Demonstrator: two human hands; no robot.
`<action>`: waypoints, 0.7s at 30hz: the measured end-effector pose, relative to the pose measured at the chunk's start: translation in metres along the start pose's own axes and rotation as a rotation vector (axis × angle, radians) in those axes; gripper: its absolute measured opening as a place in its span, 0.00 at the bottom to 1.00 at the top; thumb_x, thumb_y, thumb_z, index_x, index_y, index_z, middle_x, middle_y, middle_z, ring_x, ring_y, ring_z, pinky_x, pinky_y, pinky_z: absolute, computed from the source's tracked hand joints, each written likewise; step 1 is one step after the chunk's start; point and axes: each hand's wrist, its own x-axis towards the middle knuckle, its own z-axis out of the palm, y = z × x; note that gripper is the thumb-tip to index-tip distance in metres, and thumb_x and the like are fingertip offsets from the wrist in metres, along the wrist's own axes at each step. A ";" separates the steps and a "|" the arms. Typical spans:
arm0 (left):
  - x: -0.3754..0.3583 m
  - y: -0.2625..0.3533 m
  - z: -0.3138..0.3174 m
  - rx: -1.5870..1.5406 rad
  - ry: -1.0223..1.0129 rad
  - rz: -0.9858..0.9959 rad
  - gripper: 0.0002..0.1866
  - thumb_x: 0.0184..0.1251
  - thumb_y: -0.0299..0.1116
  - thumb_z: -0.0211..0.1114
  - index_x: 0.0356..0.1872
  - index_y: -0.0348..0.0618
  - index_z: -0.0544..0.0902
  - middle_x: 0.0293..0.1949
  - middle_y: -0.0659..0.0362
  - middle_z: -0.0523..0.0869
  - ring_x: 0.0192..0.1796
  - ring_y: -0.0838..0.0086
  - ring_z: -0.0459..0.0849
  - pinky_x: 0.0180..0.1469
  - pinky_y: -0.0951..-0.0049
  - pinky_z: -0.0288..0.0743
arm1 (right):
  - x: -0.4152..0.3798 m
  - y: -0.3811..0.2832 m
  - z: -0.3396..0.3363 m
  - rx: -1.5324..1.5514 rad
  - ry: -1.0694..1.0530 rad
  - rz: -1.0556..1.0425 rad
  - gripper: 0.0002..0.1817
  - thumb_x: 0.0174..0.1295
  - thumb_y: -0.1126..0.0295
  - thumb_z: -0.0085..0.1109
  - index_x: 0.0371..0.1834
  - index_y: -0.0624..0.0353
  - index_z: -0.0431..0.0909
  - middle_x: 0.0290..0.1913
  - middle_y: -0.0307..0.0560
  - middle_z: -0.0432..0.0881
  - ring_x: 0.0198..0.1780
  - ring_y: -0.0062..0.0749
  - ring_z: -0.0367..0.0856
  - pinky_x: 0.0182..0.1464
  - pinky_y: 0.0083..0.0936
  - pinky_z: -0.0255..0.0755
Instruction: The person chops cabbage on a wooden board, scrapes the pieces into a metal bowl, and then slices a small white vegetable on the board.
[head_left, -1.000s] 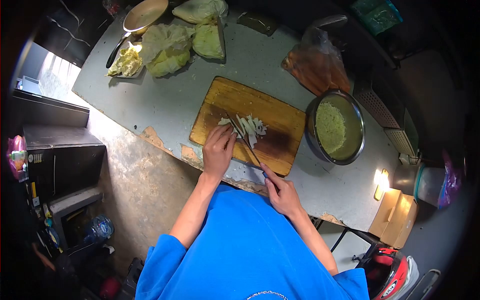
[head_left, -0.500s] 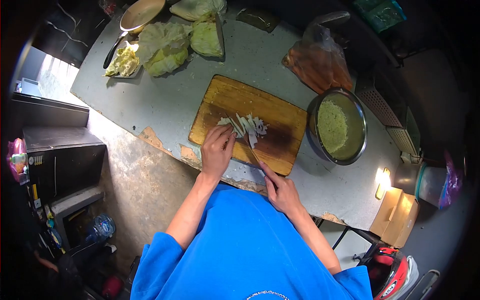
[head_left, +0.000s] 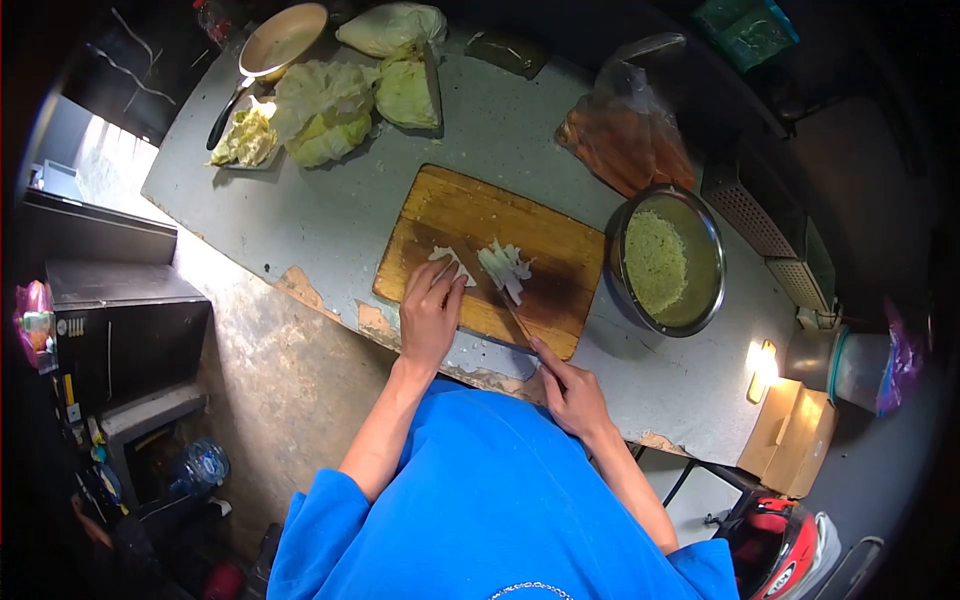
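Note:
A wooden cutting board lies before me on the grey table. My left hand is at the board's left part, its bent fingers closed over a pale piece of cabbage. My right hand grips a knife by its handle at the board's near edge. The blade slants up and left across the wood, between the held piece and a small heap of cut pale strips. Its far end is hard to make out against the dark stain.
Right of the board stands a steel bowl of finely chopped cabbage. Behind it lies a bag of carrots. Cabbage halves and leaves sit at the back left beside a frying pan. A cardboard box is at far right.
The knife has moved away from the piece under my left hand, and a gap now separates that piece from the cut strips. My right hand has shifted slightly right and down.

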 end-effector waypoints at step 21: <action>-0.002 -0.005 -0.002 -0.065 -0.051 0.002 0.07 0.64 0.20 0.72 0.42 0.31 0.91 0.43 0.49 0.90 0.54 0.56 0.87 0.56 0.60 0.82 | 0.034 -0.031 0.020 0.030 0.016 -0.051 0.31 0.72 0.72 0.55 0.78 0.40 0.71 0.40 0.64 0.89 0.42 0.62 0.88 0.47 0.49 0.81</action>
